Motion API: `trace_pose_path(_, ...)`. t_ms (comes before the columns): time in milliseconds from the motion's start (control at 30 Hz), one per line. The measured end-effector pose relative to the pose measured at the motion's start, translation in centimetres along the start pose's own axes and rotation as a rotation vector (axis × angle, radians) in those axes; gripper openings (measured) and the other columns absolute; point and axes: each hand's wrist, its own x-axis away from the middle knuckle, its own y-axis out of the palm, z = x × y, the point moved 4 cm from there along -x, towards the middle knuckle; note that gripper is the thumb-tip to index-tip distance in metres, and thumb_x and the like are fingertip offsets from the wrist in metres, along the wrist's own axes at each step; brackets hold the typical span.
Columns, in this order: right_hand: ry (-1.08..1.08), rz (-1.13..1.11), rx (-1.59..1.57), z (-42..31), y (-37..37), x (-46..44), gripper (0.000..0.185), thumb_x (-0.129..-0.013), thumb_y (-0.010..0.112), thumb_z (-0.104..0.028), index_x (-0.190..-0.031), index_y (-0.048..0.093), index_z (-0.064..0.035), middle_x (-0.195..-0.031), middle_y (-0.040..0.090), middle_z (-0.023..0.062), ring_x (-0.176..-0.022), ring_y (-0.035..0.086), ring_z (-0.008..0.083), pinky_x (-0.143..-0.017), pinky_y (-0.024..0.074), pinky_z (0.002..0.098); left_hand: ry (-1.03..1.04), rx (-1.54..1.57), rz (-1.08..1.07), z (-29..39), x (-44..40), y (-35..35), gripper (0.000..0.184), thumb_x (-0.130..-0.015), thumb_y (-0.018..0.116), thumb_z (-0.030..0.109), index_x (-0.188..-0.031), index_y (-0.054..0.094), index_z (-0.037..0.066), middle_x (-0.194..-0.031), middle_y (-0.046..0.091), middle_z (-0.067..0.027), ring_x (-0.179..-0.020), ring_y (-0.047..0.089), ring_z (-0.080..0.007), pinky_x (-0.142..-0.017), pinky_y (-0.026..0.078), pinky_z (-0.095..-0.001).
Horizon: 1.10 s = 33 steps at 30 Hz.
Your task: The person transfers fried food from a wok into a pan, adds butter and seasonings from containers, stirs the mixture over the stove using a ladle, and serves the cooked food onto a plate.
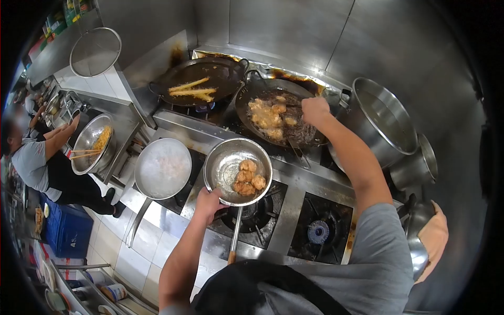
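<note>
My left hand (209, 205) grips the near rim of a metal colander (218, 178), tilted slightly over the front burners. Several browned fried pieces (245, 179) lie in it. Below it, a long handle with a wooden end (234, 247) points toward me; what it belongs to is hidden. Over the right wok (247, 94), my right hand (316, 111) is closed, and a thin dark utensil seems to extend from it; its kind is unclear. Battered pieces (269, 118) fry in bubbling oil there. A metal utensil (298, 152) leans on that wok's near rim.
The left wok (184, 70) holds long fried sticks (191, 90). A steaming pan (163, 168) sits front left. Lit burner (317, 232) stands front right. Large pots (386, 115) are at right, a hanging strainer (95, 52) upper left. A co-worker (37, 163) stands left beside a bowl (94, 144).
</note>
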Motion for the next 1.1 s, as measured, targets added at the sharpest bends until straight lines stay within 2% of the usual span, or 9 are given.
trace_pose_path(133,-0.04,0.062,-0.03,0.6,-2.2,3.4,0.03,-0.077,0.071,-0.03,-0.093,0.069,-0.0043,-0.095,0.071,0.0152,-0.091,0.07,0.0314,-0.078,0.0552,0.0421,0.005,0.019,-0.005,-0.5,-1.1,0.2,0.036,-0.088,0.052,0.007,-0.119,0.048,-0.011,-0.111,0.062,-0.022,-0.091,0.069,-0.0308,-0.072,0.062,-0.042)
trace_pose_path(233,-0.01,0.102,-0.05,1.0,-3.7,5.7,0.028,-0.077,0.07,-0.026,-0.095,0.071,-0.0049,-0.094,0.072,0.0144,-0.091,0.07,0.0294,-0.079,0.0555,0.0397,-0.009,0.041,-0.033,-0.5,-1.3,0.5,0.035,-0.087,0.051,0.006,-0.118,0.049,-0.01,-0.108,0.063,-0.0215,-0.088,0.069,-0.0309,-0.071,0.062,-0.0424)
trace_pose_path(500,0.039,-0.061,-0.081,0.6,-3.4,5.9,0.03,-0.075,0.072,-0.027,-0.095,0.072,-0.0046,-0.099,0.072,0.0156,-0.095,0.069,0.0295,-0.082,0.055,0.04,-0.014,0.032,-0.041,-1.4,-1.4,0.8,0.034,-0.088,0.051,0.007,-0.117,0.05,-0.012,-0.103,0.064,-0.0214,-0.083,0.069,-0.0312,-0.069,0.063,-0.0416)
trace_pose_path(567,0.051,-0.118,-0.163,0.0,-0.9,4.1,0.04,-0.068,0.074,-0.037,-0.09,0.073,-0.0035,-0.097,0.071,0.0166,-0.091,0.07,0.0314,-0.08,0.0551,0.0413,-0.02,0.026,-0.016,-1.0,-0.8,0.8,0.035,-0.09,0.053,0.01,-0.117,0.049,-0.013,-0.104,0.064,-0.0221,-0.086,0.069,-0.0312,-0.069,0.063,-0.0411)
trace_pose_path(600,0.041,-0.1,-0.159,-0.5,-0.7,3.4,0.04,-0.068,0.074,-0.037,-0.09,0.073,-0.0035,-0.097,0.071,0.0166,-0.091,0.07,0.0314,-0.08,0.0551,0.0413,-0.003,0.034,-0.008,-0.6,-0.4,1.0,0.035,-0.09,0.053,0.01,-0.117,0.049,-0.013,-0.104,0.064,-0.0221,-0.086,0.069,-0.0312,-0.069,0.063,-0.0411)
trace_pose_path(667,0.073,-0.184,-0.16,-1.3,0.5,2.5,0.038,-0.072,0.071,-0.026,-0.103,0.071,-0.0045,-0.107,0.07,0.0157,-0.101,0.068,0.0296,-0.085,0.0543,0.041,-0.026,0.009,-0.006,-0.4,0.2,1.0,0.037,-0.089,0.052,0.008,-0.121,0.049,-0.012,-0.107,0.064,-0.0223,-0.09,0.069,-0.0304,-0.073,0.062,-0.0419)
trace_pose_path(800,0.106,-0.161,-0.19,-0.9,-1.1,2.4,0.039,-0.073,0.07,-0.024,-0.107,0.07,-0.0044,-0.109,0.07,0.0154,-0.103,0.067,0.0297,-0.086,0.0541,0.0406,0.01,0.021,-0.047,-1.1,-0.7,0.4,0.035,-0.09,0.051,0.009,-0.117,0.049,-0.013,-0.106,0.063,-0.0228,-0.088,0.069,-0.0296,-0.068,0.063,-0.0404)
trace_pose_path(967,0.172,-0.143,-0.306,2.2,-2.2,2.9,0.047,-0.069,0.074,-0.034,-0.102,0.07,-0.0007,-0.108,0.069,0.0184,-0.101,0.067,0.0335,-0.086,0.0533,0.0415,0.011,0.018,-0.035,-1.1,-1.5,0.4,0.036,-0.088,0.051,0.007,-0.117,0.048,-0.014,-0.108,0.061,-0.0234,-0.087,0.068,-0.0306,-0.07,0.063,-0.0425)
trace_pose_path(1100,0.155,-0.117,-0.32,3.1,-2.6,4.0,0.048,-0.069,0.074,-0.035,-0.101,0.07,0.0005,-0.107,0.069,0.0192,-0.1,0.067,0.0347,-0.085,0.0531,0.0417,0.017,0.031,-0.038,-1.0,-1.2,0.7,0.037,-0.087,0.051,0.006,-0.117,0.046,-0.015,-0.108,0.061,-0.0239,-0.087,0.068,-0.0315,-0.07,0.063,-0.0433)
